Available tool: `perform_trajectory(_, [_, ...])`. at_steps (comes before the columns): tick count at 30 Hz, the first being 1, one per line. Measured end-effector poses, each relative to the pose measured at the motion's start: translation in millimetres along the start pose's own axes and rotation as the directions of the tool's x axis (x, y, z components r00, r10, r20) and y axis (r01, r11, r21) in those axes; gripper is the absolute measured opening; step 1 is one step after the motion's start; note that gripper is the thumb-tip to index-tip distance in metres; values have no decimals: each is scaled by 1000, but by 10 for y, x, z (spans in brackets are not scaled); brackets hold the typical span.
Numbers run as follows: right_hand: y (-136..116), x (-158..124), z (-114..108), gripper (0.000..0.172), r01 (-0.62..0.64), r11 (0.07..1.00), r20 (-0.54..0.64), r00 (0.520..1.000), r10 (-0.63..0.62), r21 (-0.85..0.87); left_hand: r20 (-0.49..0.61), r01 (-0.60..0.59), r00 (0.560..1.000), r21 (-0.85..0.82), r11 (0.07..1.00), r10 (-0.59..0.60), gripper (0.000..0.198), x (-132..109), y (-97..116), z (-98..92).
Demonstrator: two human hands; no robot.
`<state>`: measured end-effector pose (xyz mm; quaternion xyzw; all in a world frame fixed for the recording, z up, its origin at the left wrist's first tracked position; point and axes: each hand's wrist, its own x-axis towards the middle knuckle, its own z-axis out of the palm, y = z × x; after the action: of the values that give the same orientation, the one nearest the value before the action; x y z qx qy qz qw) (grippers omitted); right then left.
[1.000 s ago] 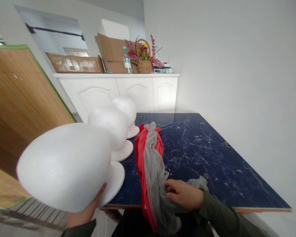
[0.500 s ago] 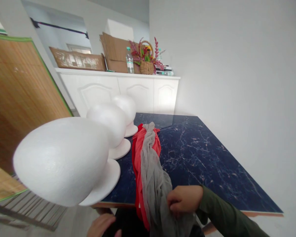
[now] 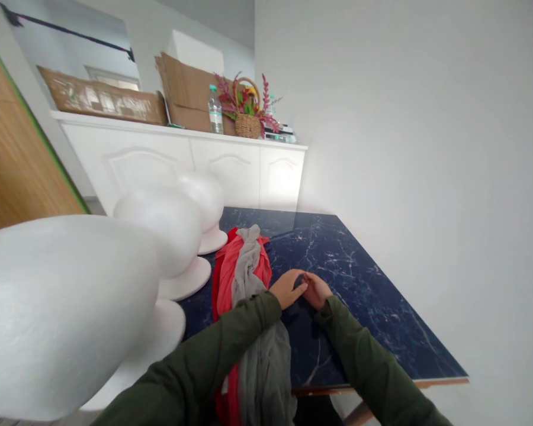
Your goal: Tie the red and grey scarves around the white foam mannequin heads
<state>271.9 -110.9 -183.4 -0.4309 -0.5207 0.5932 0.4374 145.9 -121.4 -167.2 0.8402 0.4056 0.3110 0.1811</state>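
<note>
My left hand (image 3: 288,289) and my right hand (image 3: 317,290) meet above the dark table, just right of the scarves. Their fingers are bent and closed against each other; whatever may be between the fingertips is hidden or too small to name. A grey scarf (image 3: 266,361) lies lengthwise over a red scarf (image 3: 226,284), its lower end hanging past the table's near edge. My left forearm crosses above both scarves and covers part of them. Left of the cloth, a row of white foam heads (image 3: 66,307) stands on round bases.
The blue marbled table (image 3: 364,319) has its edge at the right and front. Behind it stands a white cabinet (image 3: 146,160) bearing cardboard boxes (image 3: 190,94), a water bottle (image 3: 215,112) and a flower basket (image 3: 247,125). A bamboo-coloured panel (image 3: 18,160) stands at left.
My right hand has let go of the grey scarf and moved forward onto the table side. My left hand has come up across the scarves to meet it. The view has shifted right.
</note>
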Motion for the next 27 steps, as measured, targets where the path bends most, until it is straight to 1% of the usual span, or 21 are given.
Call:
perform_trajectory(1, [31,28,-15,26,-19,999,-6,1000,20,42,36,34,999,-28,999,-33,33,25,-132,80])
perform_trajectory(3, [96,88,-22,27,-39,995,-20,999,42,92,93,74,993,-61,995,-68,31,33,-329,172])
perform_trajectory(6, [177,162,-9,28,-76,981,-5,997,78,176,126,88,989,-77,993,-78,29,17,-457,179])
perform_trajectory(9, [212,185,5,28,-112,966,20,994,111,232,142,84,987,-92,992,-70,25,20,-467,147])
perform_trajectory(12, [210,171,11,30,-130,957,27,991,128,260,135,80,989,-88,993,-68,25,26,-455,140])
perform_trajectory(19, [220,155,-9,33,-148,958,10,989,150,247,137,73,988,-47,996,-66,26,21,-436,143])
perform_trajectory(27, [207,133,-11,22,-164,960,12,986,165,229,141,66,988,-31,997,-61,24,15,-427,133])
